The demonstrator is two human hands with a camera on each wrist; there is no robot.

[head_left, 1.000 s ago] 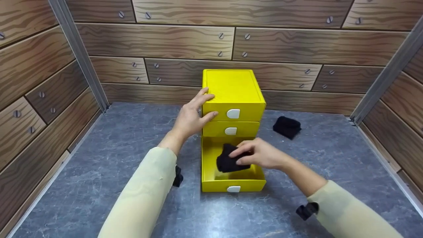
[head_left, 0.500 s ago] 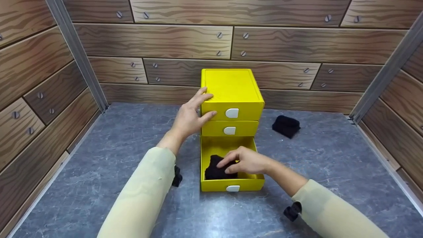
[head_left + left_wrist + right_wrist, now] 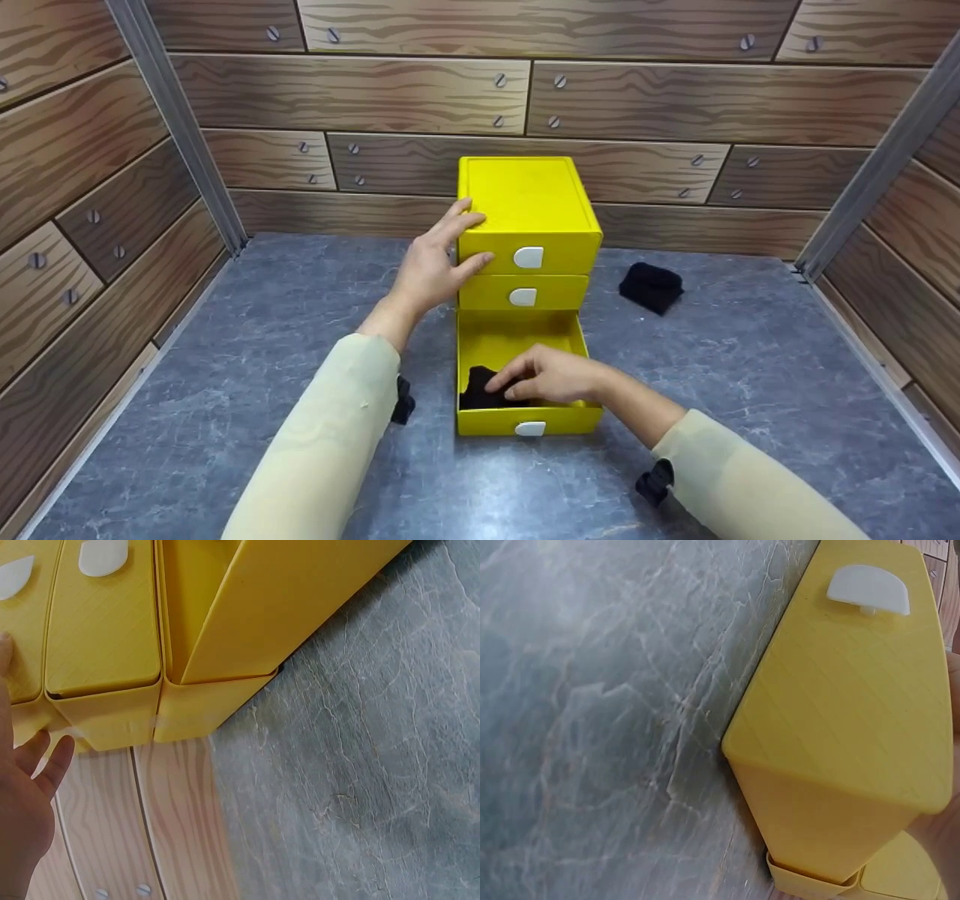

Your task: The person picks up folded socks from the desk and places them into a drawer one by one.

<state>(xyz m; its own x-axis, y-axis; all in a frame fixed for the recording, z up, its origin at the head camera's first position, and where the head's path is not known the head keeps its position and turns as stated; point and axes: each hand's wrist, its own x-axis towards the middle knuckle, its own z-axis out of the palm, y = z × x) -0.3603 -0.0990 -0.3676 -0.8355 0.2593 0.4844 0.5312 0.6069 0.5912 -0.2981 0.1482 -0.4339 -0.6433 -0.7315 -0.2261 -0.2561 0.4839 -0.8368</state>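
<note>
A yellow drawer unit (image 3: 529,195) with white handles stands mid-table. Its bottom drawer (image 3: 529,421) is pulled out, and the two drawers above it are closed. My left hand (image 3: 431,270) rests on the unit's upper left corner, fingers extended over the top edge and thumb on the front. Inside the bottom drawer, at its front left, lies a folded black cloth (image 3: 476,390). My right hand (image 3: 559,375) reaches in over the drawer's right side and pinches that cloth between thumb and fingers. In the right wrist view the drawer front (image 3: 855,690) covers most of this hand.
A second folded black cloth (image 3: 651,288) lies on the grey marbled table (image 3: 337,465), right of the unit. Wood-patterned walls (image 3: 420,97) with grey metal corner strips (image 3: 180,120) enclose the table at the back and both sides.
My right hand has carried the black cloth left and down into the bottom drawer, to its front left. The left hand has stayed on the unit.
</note>
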